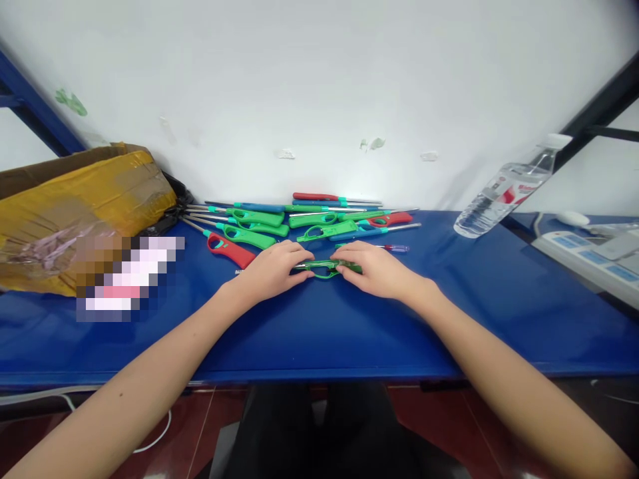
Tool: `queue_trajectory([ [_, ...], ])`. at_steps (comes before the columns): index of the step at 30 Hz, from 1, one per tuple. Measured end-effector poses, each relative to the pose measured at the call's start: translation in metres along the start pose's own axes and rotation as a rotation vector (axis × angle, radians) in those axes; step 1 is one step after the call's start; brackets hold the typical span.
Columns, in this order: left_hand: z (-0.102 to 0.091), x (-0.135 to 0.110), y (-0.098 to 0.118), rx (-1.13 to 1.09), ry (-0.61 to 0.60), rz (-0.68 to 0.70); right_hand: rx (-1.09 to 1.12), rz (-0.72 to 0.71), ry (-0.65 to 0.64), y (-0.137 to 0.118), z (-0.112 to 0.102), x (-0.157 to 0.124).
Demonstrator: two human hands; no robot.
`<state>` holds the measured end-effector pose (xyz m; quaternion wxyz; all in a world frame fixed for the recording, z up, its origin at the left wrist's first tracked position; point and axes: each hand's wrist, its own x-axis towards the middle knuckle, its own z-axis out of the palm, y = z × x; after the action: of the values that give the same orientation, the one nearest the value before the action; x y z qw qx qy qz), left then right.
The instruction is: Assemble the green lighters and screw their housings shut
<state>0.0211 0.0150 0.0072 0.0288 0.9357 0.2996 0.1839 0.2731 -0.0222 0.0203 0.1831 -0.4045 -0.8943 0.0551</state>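
Both hands hold one green long-nosed lighter (325,269) level, low over the blue table. My left hand (277,269) grips its metal-tube end, thumb toward me and fingers on the far side. The handle end is pinched in my right hand (373,269); its green trigger ring shows between the hands. Just behind lies a screwdriver with a clear purple handle (398,248), its shaft partly hidden by my right hand. A red lighter (230,249) lies beside my left hand. More lighters, green, blue and red, are piled beyond, including a green one (332,230).
A taped cardboard box (84,213) stands at the left, with a blurred label patch in front. To the right, a water bottle (509,189) leans on the table (319,332) near the wall. A white device with blue panels (594,256) sits at the far right.
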Motion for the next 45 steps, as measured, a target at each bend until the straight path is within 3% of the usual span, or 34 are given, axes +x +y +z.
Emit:
queue_trajectory([
  [27, -0.004, -0.001, -0.005, -0.008, 0.000, 0.017, -0.016, 0.066, 0.090, 0.017, -0.004, 0.001],
  [45, 0.001, 0.000, 0.000, 0.042, -0.002, 0.039, 0.056, -0.071, 0.066, 0.003, 0.007, 0.004],
])
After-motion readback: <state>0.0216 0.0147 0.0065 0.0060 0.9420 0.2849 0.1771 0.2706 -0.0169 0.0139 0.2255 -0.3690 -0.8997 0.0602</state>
